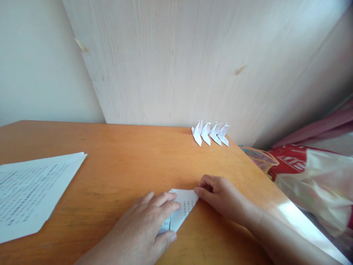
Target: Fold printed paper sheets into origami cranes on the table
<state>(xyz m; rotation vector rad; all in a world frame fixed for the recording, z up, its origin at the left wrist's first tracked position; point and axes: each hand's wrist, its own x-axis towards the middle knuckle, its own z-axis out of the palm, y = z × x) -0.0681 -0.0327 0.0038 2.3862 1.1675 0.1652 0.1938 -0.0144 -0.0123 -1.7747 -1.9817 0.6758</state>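
A small folded sheet of printed paper [182, 211] lies on the wooden table in front of me, with a slanting edge on its right side. My left hand [149, 217] rests on its left part, fingers spread and lying flat over it, the thumb near its lower edge. Part of the sheet is hidden under that hand. My right hand [216, 193] pinches the upper right corner of the paper between thumb and curled fingers.
Several folded paper cranes [211, 134] stand in a row at the table's back right. A stack of printed sheets [35, 195] lies at the left. Behind the table [132, 158] rises a pale wood panel [165, 62]. Red and white fabric [309, 173] sits beyond the right edge.
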